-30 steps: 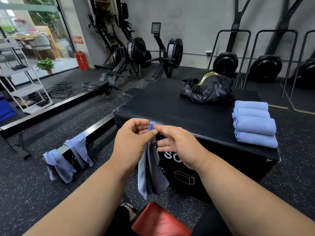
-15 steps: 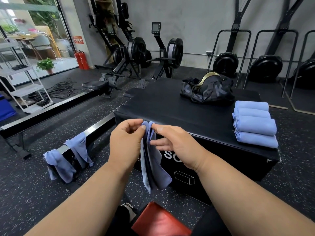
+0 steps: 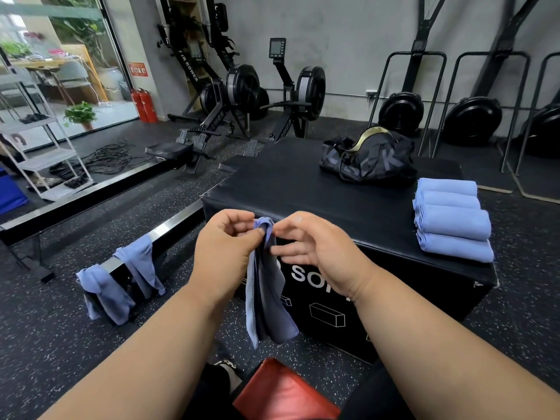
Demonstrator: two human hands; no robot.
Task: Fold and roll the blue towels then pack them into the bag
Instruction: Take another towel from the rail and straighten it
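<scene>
Pinched between our left thumb and fingertips, the top edge of a blue towel is bunched into a small fold, and the rest hangs down in front of the black box, clear of the floor. Our left hand does the gripping; our right hand sits just beside it with the thumb and forefinger at the same bunched edge and the other fingers loosely spread, so we judge it a light pinch more than a firm hold.

A second ago both hands were pressed close together on that top edge; half a second ago the cloth had opened a little between them. Now the right-hand fingers have fanned out and the edge is gathered again. We read that as hunting for the corners so the towel can be opened and folded; no fold is made yet.

Four rolled towels lie in a row at the right edge of the box top, and the bag sits at its far side, apparently unpacked. Two more towels hang over the metal rail to our left, so a fair share of the job remains.
</scene>
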